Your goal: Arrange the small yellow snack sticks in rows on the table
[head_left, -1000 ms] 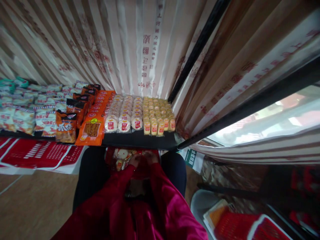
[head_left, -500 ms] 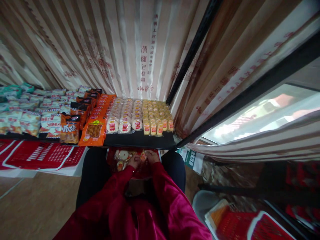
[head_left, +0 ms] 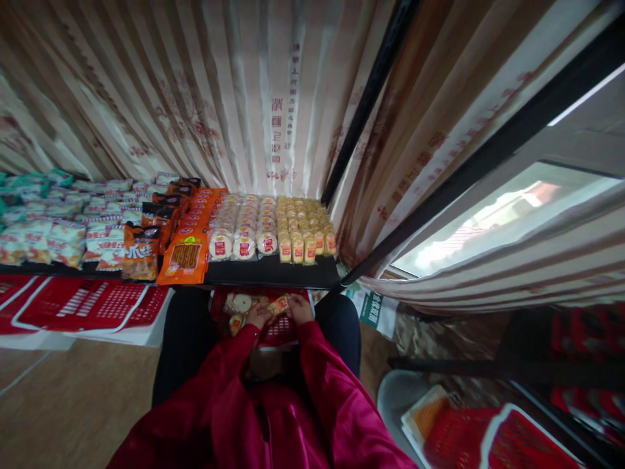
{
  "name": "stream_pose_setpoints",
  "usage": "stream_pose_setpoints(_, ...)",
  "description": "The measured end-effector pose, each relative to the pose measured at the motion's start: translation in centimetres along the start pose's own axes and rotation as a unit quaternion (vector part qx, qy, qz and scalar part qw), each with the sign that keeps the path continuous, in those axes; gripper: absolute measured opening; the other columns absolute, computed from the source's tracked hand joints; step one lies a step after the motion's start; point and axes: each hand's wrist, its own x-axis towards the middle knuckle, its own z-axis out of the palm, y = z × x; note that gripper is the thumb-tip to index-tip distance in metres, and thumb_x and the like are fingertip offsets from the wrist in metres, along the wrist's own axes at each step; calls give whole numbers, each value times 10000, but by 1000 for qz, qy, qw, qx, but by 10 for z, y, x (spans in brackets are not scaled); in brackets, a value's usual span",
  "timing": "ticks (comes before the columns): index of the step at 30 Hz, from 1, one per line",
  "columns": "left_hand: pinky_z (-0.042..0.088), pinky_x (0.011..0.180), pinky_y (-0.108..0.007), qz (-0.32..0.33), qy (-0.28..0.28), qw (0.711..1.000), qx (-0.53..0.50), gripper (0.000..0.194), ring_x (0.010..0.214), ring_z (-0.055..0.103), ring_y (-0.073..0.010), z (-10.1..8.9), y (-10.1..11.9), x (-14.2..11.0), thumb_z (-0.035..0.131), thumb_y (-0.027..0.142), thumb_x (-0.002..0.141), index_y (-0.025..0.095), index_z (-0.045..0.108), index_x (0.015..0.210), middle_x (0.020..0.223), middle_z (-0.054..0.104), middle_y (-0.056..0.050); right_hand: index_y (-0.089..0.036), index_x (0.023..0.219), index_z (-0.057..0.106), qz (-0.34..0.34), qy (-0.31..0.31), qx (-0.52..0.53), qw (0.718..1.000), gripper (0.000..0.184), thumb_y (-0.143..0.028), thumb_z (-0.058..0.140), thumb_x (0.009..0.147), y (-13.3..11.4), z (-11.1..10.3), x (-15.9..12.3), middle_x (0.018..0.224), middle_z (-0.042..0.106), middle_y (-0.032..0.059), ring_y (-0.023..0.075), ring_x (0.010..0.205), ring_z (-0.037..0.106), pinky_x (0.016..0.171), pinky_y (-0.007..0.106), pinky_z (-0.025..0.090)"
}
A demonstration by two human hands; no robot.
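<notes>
My two hands meet over a red basket (head_left: 280, 329) on my lap, below the shelf edge. A small yellow snack packet (head_left: 278, 305) is pinched between my left hand (head_left: 258, 315) and my right hand (head_left: 299, 309). More round white and yellow packets (head_left: 239, 304) lie loose in the basket's left side. Red sleeves cover both arms to the wrists.
A black shelf (head_left: 273, 273) ahead carries rows of yellow packets (head_left: 303, 228), round white packets (head_left: 244, 225), orange packs (head_left: 188, 244) and other snack bags (head_left: 58, 221). Striped curtains hang behind. Red baskets lie at the left (head_left: 83, 303) and lower right (head_left: 469, 436).
My hands rose from low in the basket and now hold a yellow packet up between them. The view tilted slightly upward.
</notes>
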Motion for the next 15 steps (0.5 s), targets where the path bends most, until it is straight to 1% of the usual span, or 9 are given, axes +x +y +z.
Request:
stream_pose_setpoints(3,496,600,-216,18,5,999,-48,309,573,586,-92,2,2,-2,722,164,584,153,569,852,617,585,39,-186,929,579,38,18,35,998,292,-365,552,700,2,0,-3,612,610,-6,111,449,519,433,232,433)
stream_pose_setpoints(6,512,643,-231,15,27,998,-63,299,624,606,-108,5,6,-5,711,146,598,147,563,858,641,600,22,-184,966,567,59,20,77,995,330,-348,574,680,4,-1,-7,688,631,5,108,474,545,437,228,448)
stream_pose_setpoints(8,515,665,-239,16,35,996,-75,303,647,612,-114,7,8,-7,704,135,604,151,560,870,669,611,14,-184,934,559,80,24,122,989,306,-309,591,656,4,-1,-12,682,633,-1,102,473,559,446,221,462)
stream_pose_setpoints(11,508,699,-248,36,13,994,-104,320,684,620,-123,10,10,-11,698,125,595,158,555,879,723,632,2,-190,828,532,104,30,185,977,237,-273,615,623,1,-1,-22,624,631,-14,110,472,584,461,223,481)
stream_pose_setpoints(13,500,723,-254,54,-5,993,-103,340,713,627,-135,12,11,-13,706,137,579,158,554,882,745,645,-9,-201,764,506,102,19,192,976,216,-296,630,614,-2,0,-28,590,628,-17,128,487,605,476,239,496)
stream_pose_setpoints(15,490,754,-260,69,-11,994,-82,367,753,631,-149,13,13,-14,719,155,562,154,558,893,765,658,-21,-209,735,483,99,7,185,978,235,-336,639,611,-5,-1,-32,547,614,-23,146,494,619,480,252,502)
